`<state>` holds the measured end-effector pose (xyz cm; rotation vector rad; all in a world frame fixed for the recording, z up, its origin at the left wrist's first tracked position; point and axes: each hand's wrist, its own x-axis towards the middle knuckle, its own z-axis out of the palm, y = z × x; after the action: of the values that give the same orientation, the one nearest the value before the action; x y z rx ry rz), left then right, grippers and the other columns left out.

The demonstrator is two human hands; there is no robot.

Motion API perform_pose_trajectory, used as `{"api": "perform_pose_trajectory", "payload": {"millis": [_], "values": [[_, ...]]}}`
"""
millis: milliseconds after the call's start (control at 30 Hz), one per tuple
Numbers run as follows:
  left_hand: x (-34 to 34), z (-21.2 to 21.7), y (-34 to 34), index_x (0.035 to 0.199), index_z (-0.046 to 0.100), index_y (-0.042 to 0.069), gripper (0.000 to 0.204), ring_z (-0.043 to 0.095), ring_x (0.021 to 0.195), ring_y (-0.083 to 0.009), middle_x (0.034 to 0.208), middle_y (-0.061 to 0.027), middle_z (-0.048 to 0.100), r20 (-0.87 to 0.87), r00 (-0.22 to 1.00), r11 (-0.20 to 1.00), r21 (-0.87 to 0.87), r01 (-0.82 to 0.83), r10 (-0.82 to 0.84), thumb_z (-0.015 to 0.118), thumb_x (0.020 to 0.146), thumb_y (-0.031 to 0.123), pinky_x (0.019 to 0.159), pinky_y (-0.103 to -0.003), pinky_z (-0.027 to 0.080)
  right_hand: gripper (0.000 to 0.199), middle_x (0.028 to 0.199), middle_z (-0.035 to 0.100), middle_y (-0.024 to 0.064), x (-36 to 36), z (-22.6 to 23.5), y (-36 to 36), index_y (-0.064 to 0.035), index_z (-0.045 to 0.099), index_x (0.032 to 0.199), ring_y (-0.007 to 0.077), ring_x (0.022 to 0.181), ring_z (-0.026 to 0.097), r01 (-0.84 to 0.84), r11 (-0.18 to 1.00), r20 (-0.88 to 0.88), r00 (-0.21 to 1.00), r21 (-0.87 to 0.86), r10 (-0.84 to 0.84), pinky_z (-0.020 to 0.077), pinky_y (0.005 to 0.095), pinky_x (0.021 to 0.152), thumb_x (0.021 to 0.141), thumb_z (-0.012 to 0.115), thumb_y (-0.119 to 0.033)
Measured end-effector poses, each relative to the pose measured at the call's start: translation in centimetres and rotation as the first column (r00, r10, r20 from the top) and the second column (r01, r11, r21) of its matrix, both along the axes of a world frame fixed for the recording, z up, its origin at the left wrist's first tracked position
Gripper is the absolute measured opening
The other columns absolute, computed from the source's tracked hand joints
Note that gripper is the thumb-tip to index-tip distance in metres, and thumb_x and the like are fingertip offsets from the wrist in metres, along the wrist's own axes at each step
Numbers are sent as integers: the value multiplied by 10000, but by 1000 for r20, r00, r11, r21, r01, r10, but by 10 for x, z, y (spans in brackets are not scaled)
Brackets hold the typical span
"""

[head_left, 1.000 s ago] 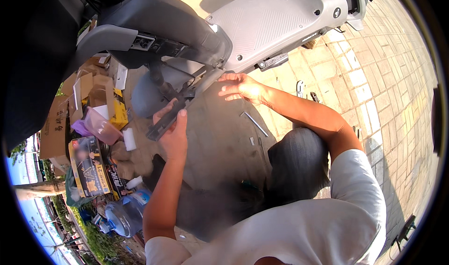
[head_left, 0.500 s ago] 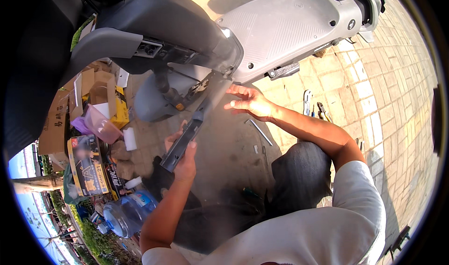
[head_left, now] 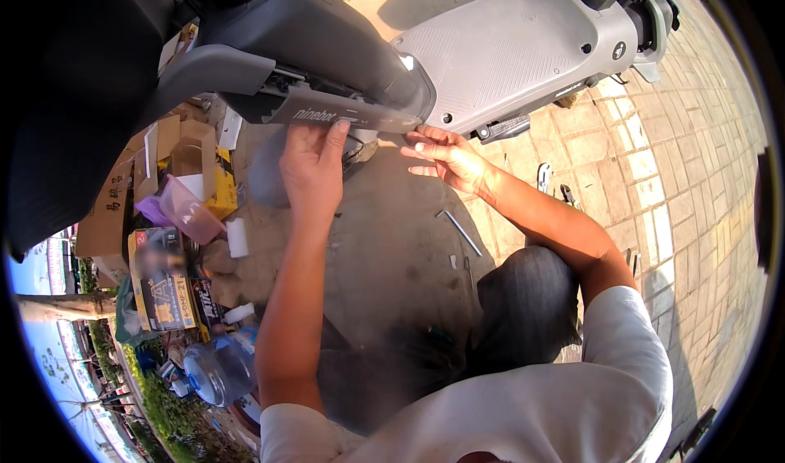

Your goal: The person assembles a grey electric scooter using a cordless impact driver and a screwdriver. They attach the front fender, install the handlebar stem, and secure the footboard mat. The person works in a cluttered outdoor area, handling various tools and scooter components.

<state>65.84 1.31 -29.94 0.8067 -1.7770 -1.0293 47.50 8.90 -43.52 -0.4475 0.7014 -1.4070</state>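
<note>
A long grey side panel [head_left: 365, 113] lies along the lower side of the electric scooter's [head_left: 327, 46] grey body, its outer face toward me. My left hand [head_left: 313, 165] grips the panel's lower edge, thumb on the outer face and the other fingers partly hidden. At the panel's far right end is my right hand [head_left: 451, 159], its fingers stretched and apart. Its uppermost fingertip touches or nearly touches the panel's tip. Above the panel's left part, a slot with dark inner parts [head_left: 286, 80] still shows in the body.
On the paving lie a hex key [head_left: 462, 232], a folding tool [head_left: 544, 177] and pliers [head_left: 567, 195]. Cardboard boxes [head_left: 106, 210], a pink plastic container [head_left: 192, 210] and a large clear water bottle [head_left: 221, 371] stand at left. The footboard [head_left: 499, 54] extends to the upper right.
My left hand has moved up and away from me, swinging the panel from a slanted, hanging position up against the scooter's body. My right hand has shifted slightly right, staying by the panel's end.
</note>
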Motion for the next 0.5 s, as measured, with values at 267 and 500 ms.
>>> {"api": "perform_pose_trajectory", "payload": {"millis": [267,500], "values": [[-13,11,3,1036,552,-59,246,618,870,-113,955,-124,684,123,976,981,-89,-172,182,666,860,70,810,-232,470,870,1504,219,123,6,-5,1,14,145,1459,192,1239,450,-16,999,9,1000,-30,17,398,390,966,818,707,-156],[-12,15,2,994,578,-55,268,613,819,-111,904,-104,686,349,886,951,-154,-267,305,710,833,114,793,-230,462,879,1482,279,72,12,2,7,-20,167,1469,166,1252,389,16,999,18,1000,-32,-16,319,377,1004,807,720,-191]]}}
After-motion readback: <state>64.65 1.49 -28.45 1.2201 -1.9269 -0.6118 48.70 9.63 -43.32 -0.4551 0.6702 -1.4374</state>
